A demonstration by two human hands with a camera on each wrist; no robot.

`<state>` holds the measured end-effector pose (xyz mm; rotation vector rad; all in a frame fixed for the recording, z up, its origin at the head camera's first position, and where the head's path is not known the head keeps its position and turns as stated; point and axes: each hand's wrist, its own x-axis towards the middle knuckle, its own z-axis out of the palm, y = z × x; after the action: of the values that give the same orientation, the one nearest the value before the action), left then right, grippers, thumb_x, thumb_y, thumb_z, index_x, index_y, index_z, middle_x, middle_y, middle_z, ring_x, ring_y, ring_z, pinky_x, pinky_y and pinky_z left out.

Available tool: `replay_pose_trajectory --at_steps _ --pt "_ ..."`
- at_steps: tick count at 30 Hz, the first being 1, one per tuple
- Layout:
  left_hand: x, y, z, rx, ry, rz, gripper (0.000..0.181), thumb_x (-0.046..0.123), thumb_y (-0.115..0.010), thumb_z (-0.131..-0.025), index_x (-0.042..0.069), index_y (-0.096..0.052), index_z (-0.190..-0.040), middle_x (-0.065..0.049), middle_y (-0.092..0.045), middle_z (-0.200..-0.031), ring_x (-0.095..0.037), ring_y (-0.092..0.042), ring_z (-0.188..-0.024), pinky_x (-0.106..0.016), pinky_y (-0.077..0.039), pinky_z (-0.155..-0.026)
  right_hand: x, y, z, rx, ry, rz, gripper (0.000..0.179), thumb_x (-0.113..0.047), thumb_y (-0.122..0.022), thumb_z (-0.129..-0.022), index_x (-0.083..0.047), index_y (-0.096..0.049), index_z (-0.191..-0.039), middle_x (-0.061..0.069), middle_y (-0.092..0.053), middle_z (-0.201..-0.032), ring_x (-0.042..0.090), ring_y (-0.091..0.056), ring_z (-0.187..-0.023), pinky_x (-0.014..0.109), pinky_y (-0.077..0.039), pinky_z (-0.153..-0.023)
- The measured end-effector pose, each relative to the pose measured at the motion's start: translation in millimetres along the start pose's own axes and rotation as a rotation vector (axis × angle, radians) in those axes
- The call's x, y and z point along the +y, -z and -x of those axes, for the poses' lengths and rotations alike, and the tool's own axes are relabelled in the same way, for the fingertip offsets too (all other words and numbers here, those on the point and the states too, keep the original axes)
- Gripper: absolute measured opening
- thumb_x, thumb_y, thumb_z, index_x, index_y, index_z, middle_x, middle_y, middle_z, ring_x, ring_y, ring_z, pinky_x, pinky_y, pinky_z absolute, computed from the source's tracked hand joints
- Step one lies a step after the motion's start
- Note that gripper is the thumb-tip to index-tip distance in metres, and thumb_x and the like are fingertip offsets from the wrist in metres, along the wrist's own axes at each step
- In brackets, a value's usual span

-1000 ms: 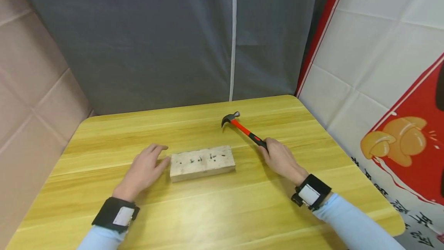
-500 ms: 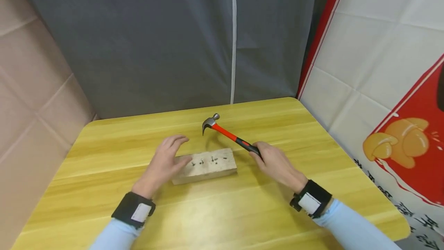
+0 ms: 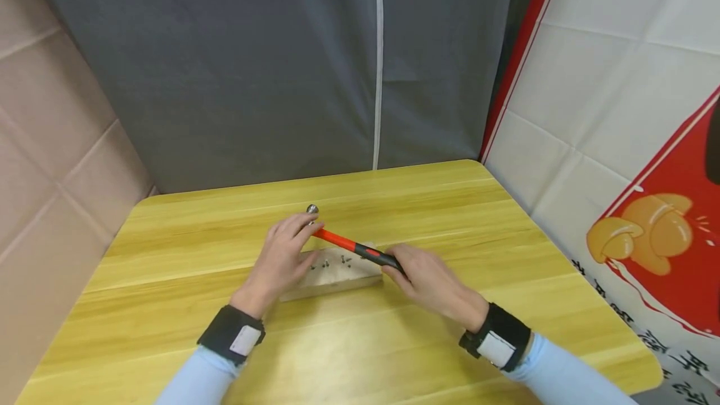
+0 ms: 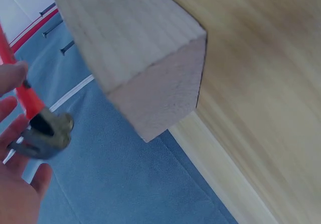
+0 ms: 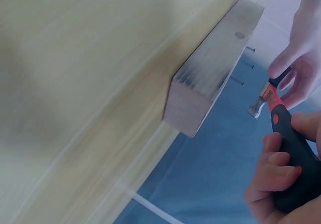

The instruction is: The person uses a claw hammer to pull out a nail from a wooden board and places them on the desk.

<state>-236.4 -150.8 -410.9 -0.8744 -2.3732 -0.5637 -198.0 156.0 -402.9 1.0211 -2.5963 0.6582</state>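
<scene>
The right hand [image 3: 430,280] grips the claw hammer [image 3: 351,245], now swung left over the nailed wood block [image 3: 337,270]; the left hand [image 3: 281,258], fingers relaxed, now touches its head.

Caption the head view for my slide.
Right hand grips a claw hammer over a nail-studded wood block; left hand touches its head.

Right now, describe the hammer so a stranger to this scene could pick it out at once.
Start at the yellow wooden table and find the pale wood block studded with nails near its middle. Above that block a slim tool runs between both hands: the right hand grips its black end and the left hand touches its head. That hammer is the only thing with a bright red shaft and grey metal head.
</scene>
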Motion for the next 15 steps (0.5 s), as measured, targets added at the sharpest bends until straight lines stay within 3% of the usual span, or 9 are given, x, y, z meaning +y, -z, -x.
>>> replay_pose_trajectory --at_steps 9,15 --pt "-1.7 -4.0 3.9 0.022 0.005 -0.039 0.042 -0.003 -0.089 -0.076 0.008 -0.077 -0.115 -0.01 -0.069 -0.119 -0.034 -0.058 -0.12 -0.058 -0.042 -0.101 -11.2 0.2 1.1 -0.031 0.029 -0.041 0.018 -0.018 -0.069 -0.101 -0.008 -0.063 -0.115 -0.005 -0.055 -0.088 0.004 -0.045 -0.061 0.018 -0.038 -0.049" --pt "-2.0 -2.2 5.3 0.057 -0.029 -0.068 0.036 -0.003 -0.091 -0.073 0.006 -0.079 -0.105 -0.009 -0.067 -0.105 -0.032 -0.06 -0.105 -0.052 -0.049 -0.095 -13.5 1.6 -0.2 -0.027 0.038 -0.06 0.019 -0.017 -0.071 -0.099 -0.006 -0.064 -0.114 -0.005 -0.053 -0.084 0.003 -0.043 -0.06 0.018 -0.035 -0.048"
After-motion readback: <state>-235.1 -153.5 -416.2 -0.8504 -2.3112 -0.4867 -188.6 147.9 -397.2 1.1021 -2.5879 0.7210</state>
